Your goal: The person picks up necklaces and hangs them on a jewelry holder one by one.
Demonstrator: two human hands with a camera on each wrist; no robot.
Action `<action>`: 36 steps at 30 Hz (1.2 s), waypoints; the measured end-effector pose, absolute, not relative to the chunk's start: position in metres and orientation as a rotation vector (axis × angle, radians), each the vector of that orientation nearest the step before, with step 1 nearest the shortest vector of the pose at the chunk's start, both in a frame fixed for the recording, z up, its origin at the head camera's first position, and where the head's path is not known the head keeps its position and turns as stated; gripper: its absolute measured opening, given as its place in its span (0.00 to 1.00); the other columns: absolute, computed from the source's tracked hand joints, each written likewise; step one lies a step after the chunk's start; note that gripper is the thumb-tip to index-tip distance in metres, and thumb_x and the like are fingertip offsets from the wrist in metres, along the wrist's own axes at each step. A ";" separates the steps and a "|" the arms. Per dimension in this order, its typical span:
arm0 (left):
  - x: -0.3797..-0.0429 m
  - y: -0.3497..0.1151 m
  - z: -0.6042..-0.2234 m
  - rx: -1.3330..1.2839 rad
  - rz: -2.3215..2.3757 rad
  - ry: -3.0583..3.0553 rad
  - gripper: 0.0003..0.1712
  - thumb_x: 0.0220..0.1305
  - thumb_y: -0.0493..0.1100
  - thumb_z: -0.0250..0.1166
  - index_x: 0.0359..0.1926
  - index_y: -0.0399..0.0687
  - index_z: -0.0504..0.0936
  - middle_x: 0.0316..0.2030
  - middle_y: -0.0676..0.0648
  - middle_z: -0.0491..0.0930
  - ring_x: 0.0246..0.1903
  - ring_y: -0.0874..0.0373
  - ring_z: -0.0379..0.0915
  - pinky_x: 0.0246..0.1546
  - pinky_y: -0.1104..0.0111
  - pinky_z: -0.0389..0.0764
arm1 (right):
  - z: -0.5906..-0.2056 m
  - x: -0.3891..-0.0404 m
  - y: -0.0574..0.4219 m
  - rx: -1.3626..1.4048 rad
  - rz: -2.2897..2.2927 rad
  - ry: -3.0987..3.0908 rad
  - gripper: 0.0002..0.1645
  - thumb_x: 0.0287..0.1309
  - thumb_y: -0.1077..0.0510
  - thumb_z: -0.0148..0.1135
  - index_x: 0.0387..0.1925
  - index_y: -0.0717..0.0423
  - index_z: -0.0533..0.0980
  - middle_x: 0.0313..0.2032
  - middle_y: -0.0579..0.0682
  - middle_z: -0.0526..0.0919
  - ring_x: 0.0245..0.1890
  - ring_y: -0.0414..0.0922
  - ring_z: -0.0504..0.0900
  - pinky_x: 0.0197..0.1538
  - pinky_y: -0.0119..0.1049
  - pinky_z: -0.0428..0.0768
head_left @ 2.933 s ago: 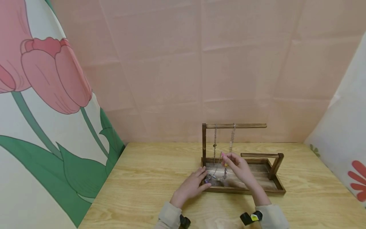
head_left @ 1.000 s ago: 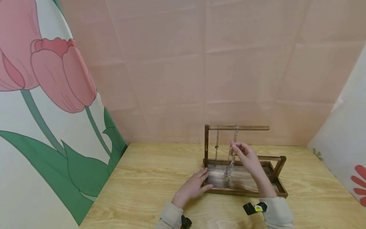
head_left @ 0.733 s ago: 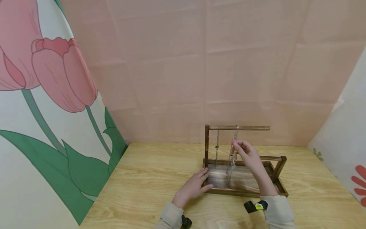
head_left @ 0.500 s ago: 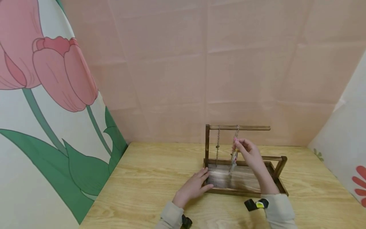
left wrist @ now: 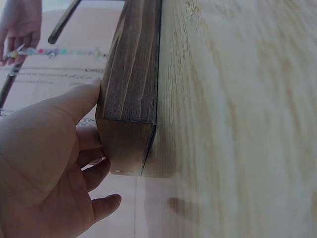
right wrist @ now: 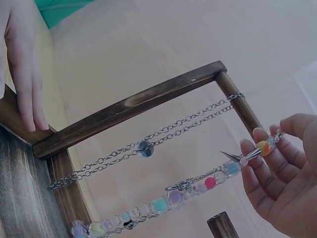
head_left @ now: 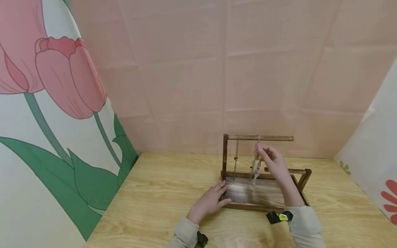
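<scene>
My right hand (head_left: pixel 275 163) pinches a beaded necklace (right wrist: pixel 159 206) between thumb and fingers. Its pastel beads and silver chain dangle from the fingertips, just below the upper bar of a dark wooden jewelry stand (head_left: pixel 273 138). From that bar hangs a chain necklace (head_left: pixel 236 151) with one dark round bead, near the upright post. Right beside the held necklace, another silver chain (head_left: pixel 258 137) loops over the bar; its lower part is partly hidden. My left hand (head_left: pixel 208 202) rests at the stand's left front corner, thumb along the tray wall (left wrist: pixel 130 74), fingers spread by the end.
The stand's tray base (head_left: pixel 270 194) sits on a light wood table (head_left: pixel 167 179). A shorter, lower bar (head_left: pixel 296 171) rises at the tray's right end. A pink cloth backdrop (head_left: pixel 186 86) stands behind, with a tulip-printed sheet (head_left: pixel 65 79) on the left.
My right hand has lifted the beaded necklace from within the tray, up and to the right, close under the upper bar. The left hand stays at the tray corner.
</scene>
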State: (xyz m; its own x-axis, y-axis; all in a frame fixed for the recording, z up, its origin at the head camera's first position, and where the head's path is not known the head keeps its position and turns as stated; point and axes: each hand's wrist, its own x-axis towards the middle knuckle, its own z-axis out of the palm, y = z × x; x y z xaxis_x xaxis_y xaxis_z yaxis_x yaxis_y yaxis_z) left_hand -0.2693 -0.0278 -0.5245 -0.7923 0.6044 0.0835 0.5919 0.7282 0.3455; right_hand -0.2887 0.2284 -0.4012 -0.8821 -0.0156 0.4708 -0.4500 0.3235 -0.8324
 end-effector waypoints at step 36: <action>-0.270 -0.028 -0.525 0.989 0.452 2.940 0.38 0.67 0.66 0.40 0.69 0.49 0.58 0.71 0.52 0.49 0.71 0.56 0.43 0.68 0.55 0.56 | -0.387 -0.301 0.245 0.381 1.618 -2.136 0.19 0.67 0.55 0.50 0.44 0.70 0.70 0.32 0.39 0.80 0.32 0.35 0.80 0.36 0.23 0.79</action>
State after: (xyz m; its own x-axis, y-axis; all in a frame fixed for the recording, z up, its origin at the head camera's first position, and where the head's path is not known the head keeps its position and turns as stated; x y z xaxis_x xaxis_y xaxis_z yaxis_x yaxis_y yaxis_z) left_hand -0.2702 -0.0279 -0.5251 -0.8009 0.5928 0.0842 0.5907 0.7593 0.2731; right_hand -0.3005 0.2451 -0.3868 -0.8690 0.0399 0.4931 -0.4639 0.2808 -0.8402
